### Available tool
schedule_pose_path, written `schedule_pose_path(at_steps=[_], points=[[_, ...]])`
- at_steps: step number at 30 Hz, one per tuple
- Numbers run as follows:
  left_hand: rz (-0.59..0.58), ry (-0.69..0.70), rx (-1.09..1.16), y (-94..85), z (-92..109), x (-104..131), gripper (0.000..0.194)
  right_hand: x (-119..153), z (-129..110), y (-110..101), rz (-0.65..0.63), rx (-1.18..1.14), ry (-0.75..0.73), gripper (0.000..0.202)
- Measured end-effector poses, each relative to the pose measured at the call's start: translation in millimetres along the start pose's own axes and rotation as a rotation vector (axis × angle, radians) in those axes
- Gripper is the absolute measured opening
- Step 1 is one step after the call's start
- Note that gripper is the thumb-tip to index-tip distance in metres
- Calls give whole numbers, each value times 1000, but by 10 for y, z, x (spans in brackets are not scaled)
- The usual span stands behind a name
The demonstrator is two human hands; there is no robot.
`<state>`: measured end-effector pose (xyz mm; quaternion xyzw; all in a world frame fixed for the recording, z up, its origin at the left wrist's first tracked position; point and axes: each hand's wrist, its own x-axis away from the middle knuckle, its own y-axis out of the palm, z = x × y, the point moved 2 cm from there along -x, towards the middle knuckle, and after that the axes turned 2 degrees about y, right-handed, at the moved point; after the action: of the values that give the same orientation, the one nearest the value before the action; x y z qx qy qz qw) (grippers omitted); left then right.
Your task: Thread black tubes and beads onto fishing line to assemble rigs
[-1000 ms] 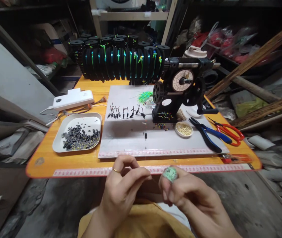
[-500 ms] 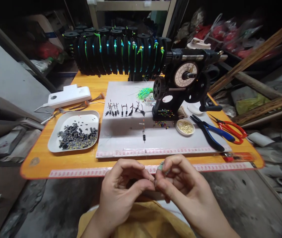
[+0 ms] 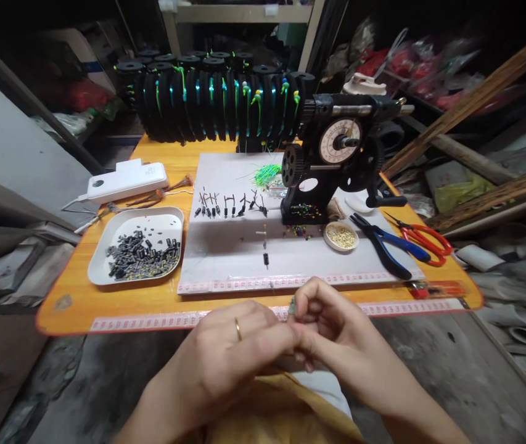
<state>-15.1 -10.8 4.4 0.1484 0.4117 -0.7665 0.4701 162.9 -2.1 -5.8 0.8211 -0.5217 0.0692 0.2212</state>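
My left hand (image 3: 239, 345), with a ring on one finger, is closed, its fingertips meeting those of my right hand (image 3: 330, 327) in front of the table edge. What the left fingers pinch is hidden behind them. The right hand is closed too, and a small greenish piece (image 3: 291, 305) shows between its thumb and fingers; its kind is too small to make out. Beyond the hands, a small black cylindrical part (image 3: 266, 259) lies on the white board (image 3: 216, 259), in line with a few tiny beads.
A white tray (image 3: 98, 274) of small dark parts stands left. A black hand-cranked winder (image 3: 332, 154) with spools (image 3: 216, 105) is behind. Right are a dish of gold bits (image 3: 341, 236), blue-handled pliers (image 3: 385, 246) and red-handled scissors (image 3: 429, 243). A tape measure (image 3: 152, 321) runs along the front.
My left hand has turned over so its back faces up, covering the fingertips, and has moved closer against the right hand. The camera view has shifted slightly.
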Motion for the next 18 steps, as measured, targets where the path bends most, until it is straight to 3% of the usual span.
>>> schedule_pose_path(at_steps=[2, 4, 10, 14, 18], points=[[-74, 105, -138, -43, 25, -112, 18, -39, -28, -6, -61, -25, 13, 35], [-56, 142, -200, -48, 31, -188, 11, -45, -51, -6, -70, 4, -17, 32], [208, 60, -14, 62, -82, -99, 25, 148, -32, 6, 139, 485, -302, 10], [339, -108, 148, 134, -133, 26, 29, 246, -10, 58, 254, 710, -546, 24], [423, -111, 194, 141, -91, 23, 30, 244, -44, 120, 358, 784, -699, 28]])
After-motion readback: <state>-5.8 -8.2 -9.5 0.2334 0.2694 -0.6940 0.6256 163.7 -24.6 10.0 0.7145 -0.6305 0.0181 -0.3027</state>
